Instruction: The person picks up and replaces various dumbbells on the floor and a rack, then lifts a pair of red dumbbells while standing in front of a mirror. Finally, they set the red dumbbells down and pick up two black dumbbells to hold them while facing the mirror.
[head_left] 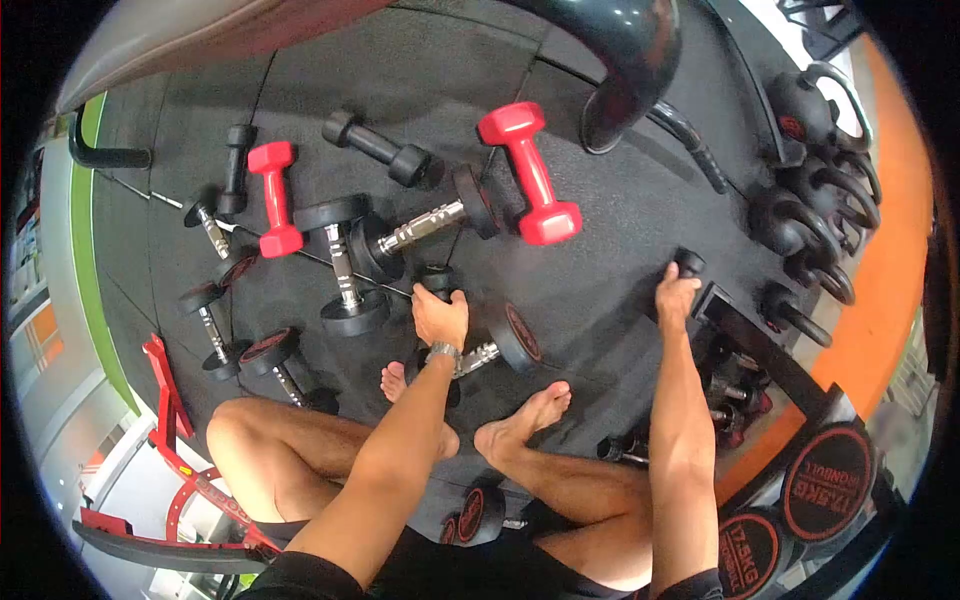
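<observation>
I sit on a dark rubber gym floor [600, 250] with bare feet out in front. My left hand [440, 316] is closed over a small black dumbbell [436, 279], its upper end showing above my fingers; a watch is on that wrist. My right hand [676, 297] grips another small black dumbbell [689, 263] near the rack's corner. A chrome-handled black dumbbell [497, 346] lies just right of my left wrist.
Two red dumbbells [530, 175] [274, 197] and several black dumbbells [420, 228] lie scattered ahead. Kettlebells [815, 225] line the right side. A rack with 17.5 kg dumbbells [828, 482] stands at lower right, a red frame [165, 420] at lower left.
</observation>
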